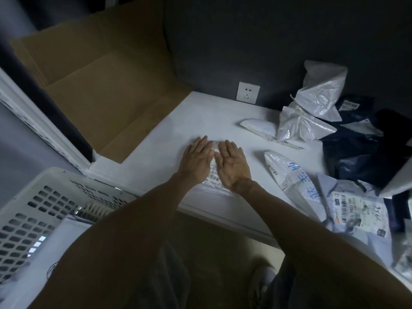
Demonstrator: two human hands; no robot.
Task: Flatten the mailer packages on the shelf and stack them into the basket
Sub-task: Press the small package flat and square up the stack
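A small white mailer (213,179) with a barcode label lies flat near the front edge of the white shelf (200,114). My left hand (197,158) and my right hand (233,163) press on it side by side, palms down, fingers straight. The hands hide most of the mailer. A white perforated basket (33,210) stands at the lower left, below the shelf, with a flat white mailer (44,259) inside it.
Crumpled white mailers (312,108) and dark blue mailers (365,152) pile up at the right of the shelf. More labelled mailers (356,210) lie at the right front. Flattened cardboard (107,90) leans at the back left. A wall socket (248,91) sits behind the shelf.
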